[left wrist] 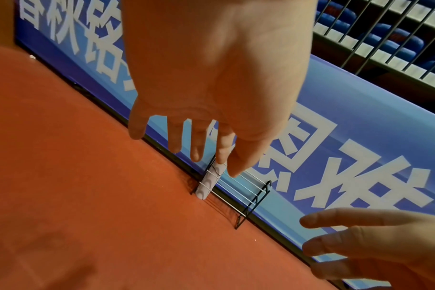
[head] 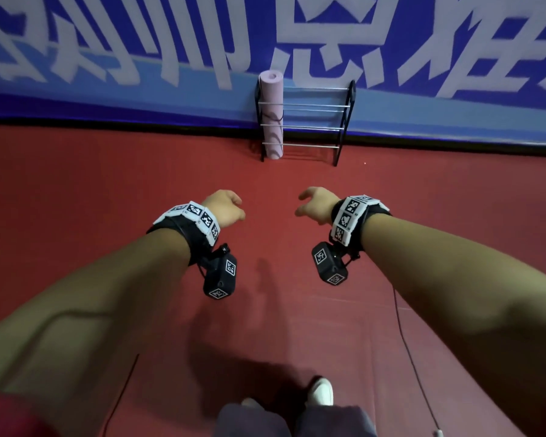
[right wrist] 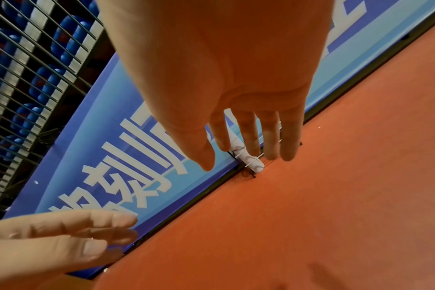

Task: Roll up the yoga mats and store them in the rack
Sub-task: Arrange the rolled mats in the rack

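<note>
A rolled pale pink yoga mat (head: pixel 271 115) stands upright in the left end of a black wire rack (head: pixel 341 127) against the blue banner wall. The same mat (left wrist: pixel 210 183) and rack (left wrist: pixel 251 204) show small in the left wrist view, and the mat (right wrist: pixel 249 160) peeks between fingers in the right wrist view. My left hand (head: pixel 226 208) and right hand (head: pixel 314 203) hang in the air well short of the rack, side by side, fingers relaxed and spread, holding nothing. The left hand (left wrist: pixel 211 109) and the right hand (right wrist: pixel 236 109) are both empty up close.
Red floor covering (head: pixel 108 184) stretches from my feet to the wall. A blue banner (head: pixel 139 42) with large white characters runs along the back. The right part of the rack holds nothing. A thin cable (head: pixel 404 335) trails on the floor at right. My white shoe (head: pixel 320 391) shows below.
</note>
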